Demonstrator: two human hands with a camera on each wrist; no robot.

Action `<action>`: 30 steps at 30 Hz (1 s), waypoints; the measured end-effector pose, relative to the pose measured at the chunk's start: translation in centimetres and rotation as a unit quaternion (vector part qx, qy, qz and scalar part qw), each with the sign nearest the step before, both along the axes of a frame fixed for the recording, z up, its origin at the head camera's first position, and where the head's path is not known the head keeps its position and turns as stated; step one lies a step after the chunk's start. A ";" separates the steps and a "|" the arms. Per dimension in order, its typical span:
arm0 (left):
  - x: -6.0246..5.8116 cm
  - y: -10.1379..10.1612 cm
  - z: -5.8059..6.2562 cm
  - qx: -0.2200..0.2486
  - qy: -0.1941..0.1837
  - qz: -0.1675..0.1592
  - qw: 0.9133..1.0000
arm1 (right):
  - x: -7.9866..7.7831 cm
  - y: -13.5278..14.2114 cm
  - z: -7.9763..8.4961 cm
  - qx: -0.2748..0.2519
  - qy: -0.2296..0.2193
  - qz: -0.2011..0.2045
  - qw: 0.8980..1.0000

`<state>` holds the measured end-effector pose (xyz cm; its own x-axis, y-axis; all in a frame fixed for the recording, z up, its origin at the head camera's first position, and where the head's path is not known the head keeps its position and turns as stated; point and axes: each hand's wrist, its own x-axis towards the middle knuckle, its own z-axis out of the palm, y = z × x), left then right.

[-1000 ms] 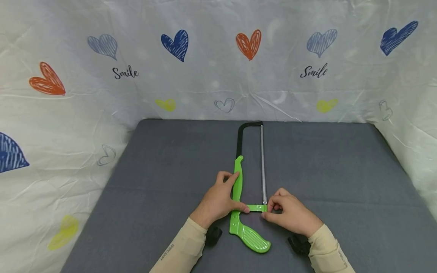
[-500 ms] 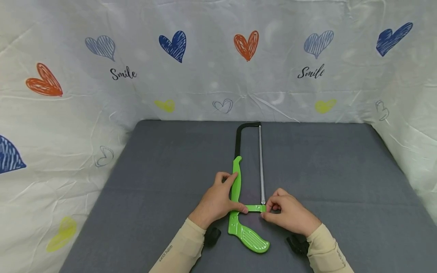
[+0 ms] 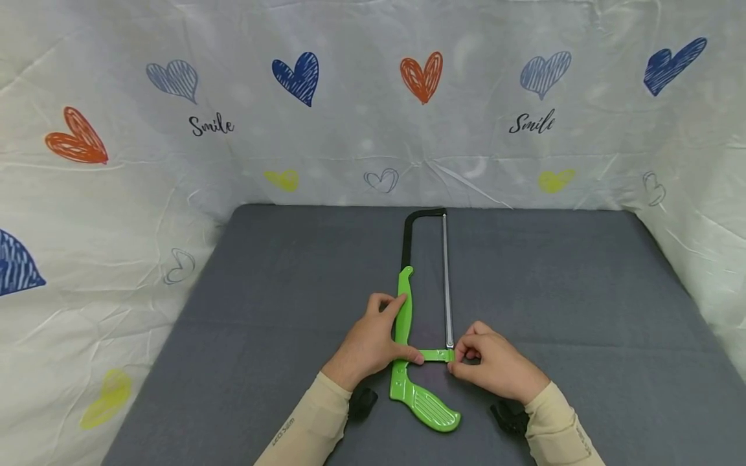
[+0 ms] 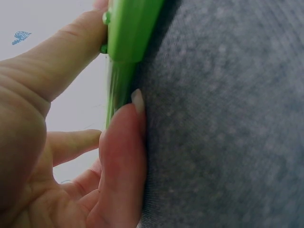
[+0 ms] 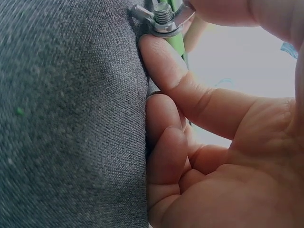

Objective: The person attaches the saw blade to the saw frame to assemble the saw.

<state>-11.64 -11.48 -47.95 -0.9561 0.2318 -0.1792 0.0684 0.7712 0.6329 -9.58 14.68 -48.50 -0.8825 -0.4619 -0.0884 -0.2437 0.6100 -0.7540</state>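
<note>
Lying between left fingers (image 3: 410, 353) holding its green frame (image 3: 404, 323) and right fingers (image 5: 164, 64) pinching its wing nut (image 5: 164, 28), a hacksaw (image 3: 401, 372).

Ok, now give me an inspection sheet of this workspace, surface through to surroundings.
Surface: grey cloth, faint crease across it.
Job's things: hacksaw on the cloth, handle towards the person, blade on the right; wing nut at the end of the green crossbar.
Clutter: tiny green speck on the cloth, too blurred to identify.
Hands: left hand holds the hacksaw; right hand pinches the wing nut.
Cables: nothing seen.
Surroundings: pale backdrop printed with hearts and "Smile".
</note>
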 end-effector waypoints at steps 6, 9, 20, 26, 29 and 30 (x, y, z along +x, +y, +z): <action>0.1 0.0 0.0 0.001 0.001 0.000 1.000 | 0.0 0.0 0.1 0.009 0.009 0.004 1.000; 0.1 0.0 0.0 0.000 0.002 -0.002 1.000 | 0.0 0.0 0.1 0.008 0.008 0.005 1.000; 0.0 0.0 0.1 0.004 0.000 -0.004 1.000 | 0.0 0.1 -0.1 0.011 0.017 0.009 1.000; -0.1 0.0 0.1 0.002 -0.003 -0.003 1.000 | 0.0 0.3 0.0 0.011 0.020 0.018 1.000; 0.0 0.0 0.2 0.002 -0.003 -0.002 1.000 | 0.0 0.3 0.0 0.011 0.021 0.021 0.999; 0.0 0.0 0.2 0.002 -0.003 -0.002 1.000 | 0.0 0.3 0.0 0.012 0.021 0.022 0.999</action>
